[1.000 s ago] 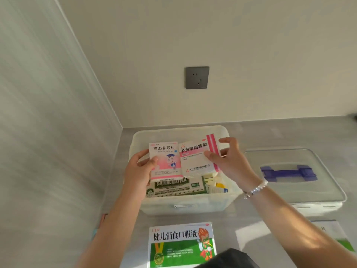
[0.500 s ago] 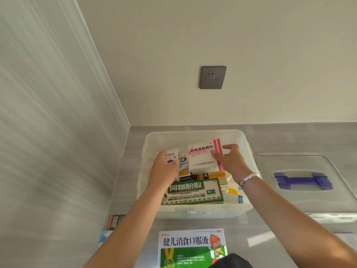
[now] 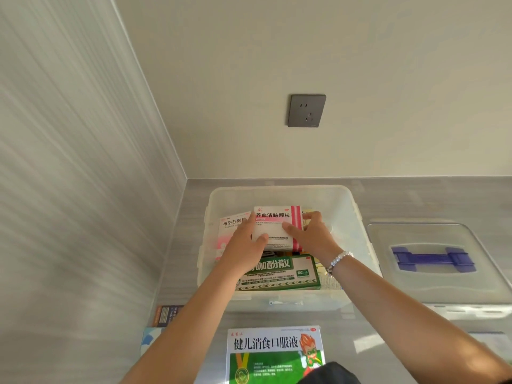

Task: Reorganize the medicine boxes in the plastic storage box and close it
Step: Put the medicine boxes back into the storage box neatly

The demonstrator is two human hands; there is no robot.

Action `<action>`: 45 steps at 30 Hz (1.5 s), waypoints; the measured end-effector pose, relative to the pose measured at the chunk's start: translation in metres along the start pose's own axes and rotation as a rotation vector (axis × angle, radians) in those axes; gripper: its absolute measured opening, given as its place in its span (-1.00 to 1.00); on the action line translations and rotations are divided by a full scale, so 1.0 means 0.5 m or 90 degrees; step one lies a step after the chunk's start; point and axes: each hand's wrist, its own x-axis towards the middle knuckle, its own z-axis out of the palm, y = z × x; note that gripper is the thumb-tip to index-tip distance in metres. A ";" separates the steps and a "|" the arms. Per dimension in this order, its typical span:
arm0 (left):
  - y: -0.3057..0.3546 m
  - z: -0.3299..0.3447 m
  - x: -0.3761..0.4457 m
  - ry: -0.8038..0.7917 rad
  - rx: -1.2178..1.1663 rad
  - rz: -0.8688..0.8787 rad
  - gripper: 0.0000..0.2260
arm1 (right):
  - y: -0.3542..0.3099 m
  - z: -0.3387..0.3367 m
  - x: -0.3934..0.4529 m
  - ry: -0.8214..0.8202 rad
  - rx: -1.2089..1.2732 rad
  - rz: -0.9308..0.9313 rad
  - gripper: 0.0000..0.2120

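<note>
head | step: seating white-pink box [image 3: 277, 227] in storage box [image 3: 279, 194] | left hand [image 3: 243, 245], right hand [image 3: 310, 235] grip its sides | next: likely release, fetch lid [image 3: 437, 284]

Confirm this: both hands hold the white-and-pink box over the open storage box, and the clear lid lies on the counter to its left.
Wrong side. The head view shows the clear lid on the counter right of the storage box. Both the left hand and right hand do hold the white-and-pink box.

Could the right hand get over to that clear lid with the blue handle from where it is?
Probably yes. The lid lies open on the counter just right of the storage box, nothing on it, but the right hand must first release the white-and-pink box.
</note>
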 end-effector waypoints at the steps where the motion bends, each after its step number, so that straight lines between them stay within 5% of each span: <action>1: -0.001 0.000 0.000 0.005 0.010 -0.001 -0.43 | 0.001 0.002 0.002 -0.003 -0.012 0.002 -0.42; 10: 0.013 0.003 -0.025 0.111 0.014 0.043 -0.55 | 0.007 -0.038 -0.010 0.029 -0.049 -0.039 -0.40; 18: 0.035 0.016 -0.132 0.228 -0.166 0.100 -0.73 | 0.015 -0.077 -0.159 0.080 0.025 -0.215 -0.85; 25: 0.007 0.079 -0.285 0.253 -0.290 0.109 -0.87 | 0.089 -0.082 -0.296 -0.022 0.110 -0.289 -0.88; 33: -0.157 0.200 -0.295 0.277 -0.202 -0.091 -0.86 | 0.270 0.003 -0.278 -0.065 -0.043 -0.144 -0.79; 40: -0.266 0.270 -0.295 0.236 -0.066 -0.255 -0.51 | 0.367 0.048 -0.265 -0.111 -0.157 0.057 -0.39; 45: -0.289 0.277 -0.304 0.219 -0.153 -0.258 -0.54 | 0.385 0.063 -0.273 -0.171 -0.083 0.082 -0.58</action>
